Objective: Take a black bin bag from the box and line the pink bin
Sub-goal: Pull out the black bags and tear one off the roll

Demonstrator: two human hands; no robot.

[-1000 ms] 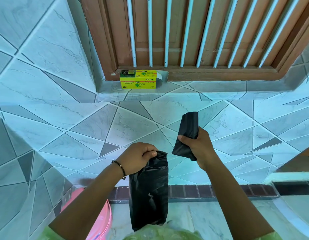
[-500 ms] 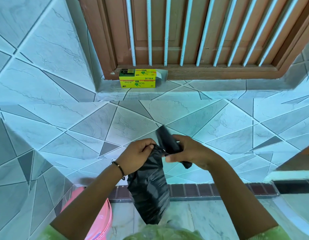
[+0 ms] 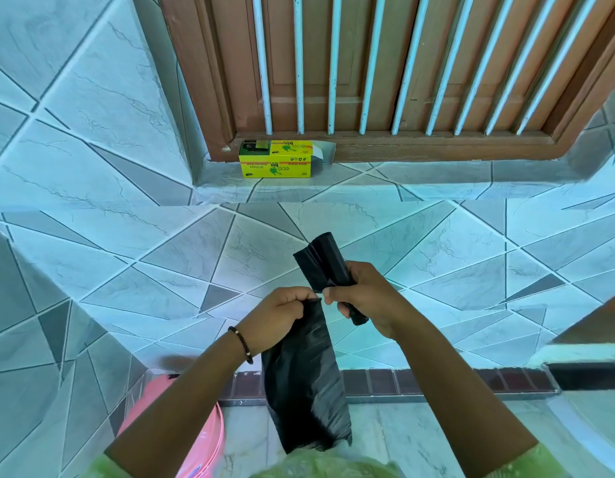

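The left hand [image 3: 280,313] pinches the top edge of a black bag [image 3: 306,388], which hangs straight down below it in a flat, creased strip. The right hand [image 3: 363,300], just beside the left and nearly touching it at the fingertips, is curled around a roll of bags [image 3: 328,267], which sticks up above the fist and pokes out below it (the point where the hanging bag meets the roll is hidden between the 2 hands, so I cannot tell if they are joined). A beaded bracelet [image 3: 242,343] sits on the left wrist. Below the left forearm, partly covered by it, stands the pink bin [image 3: 206,443], with only part of its rim and side showing. Well beyond both hands, on the tiled ledge [image 3: 420,181] at the foot of the brown barred window [image 3: 368,63], sits the yellow box [image 3: 276,163], its right end flap open.
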